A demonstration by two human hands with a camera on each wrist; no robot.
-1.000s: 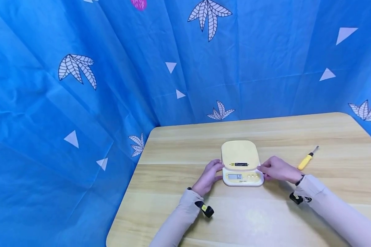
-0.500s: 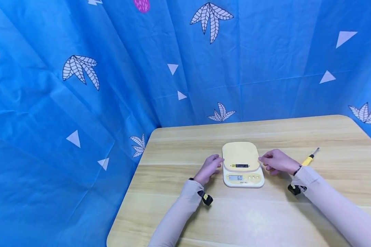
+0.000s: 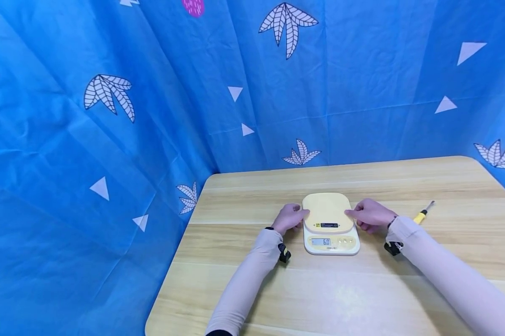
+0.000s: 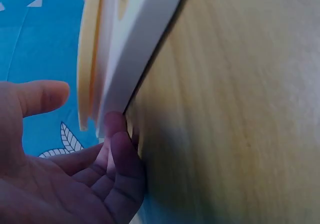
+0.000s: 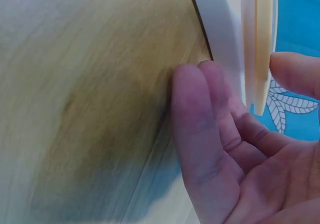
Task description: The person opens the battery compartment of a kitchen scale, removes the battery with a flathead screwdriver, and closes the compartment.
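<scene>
A pale yellow kitchen scale (image 3: 330,216) is lying on a wooden counter (image 3: 244,200), its screen (image 3: 321,242) glowing at seven o'clock and seemingly reading 6.0. At nine o'clock the left-hand grip (image 3: 288,218) is holding the scale's side, fingers (image 4: 126,156) curling against the white base (image 4: 137,43) and thumb reaching over the yellow plate (image 3: 326,204). At three o'clock the right-hand grip (image 3: 373,216) is holding the opposite side, its thumb (image 5: 296,71) touching the plate's edge. Farther out at three o'clock, a screwdriver (image 3: 421,216) is lying.

If one side were pulling harder, the scale could be tilting or slipping, since the fingertips seem to be catching only a thin edge; pressing thumbs could be upsetting the reading.

The right sleeve (image 3: 441,263) is hiding the handle's end, the label (image 3: 329,225) is blurring, and the wrist views are cropping the scale. Whether fingertips are reaching underneath, or the left thumb is touching, is impossible to tell.
</scene>
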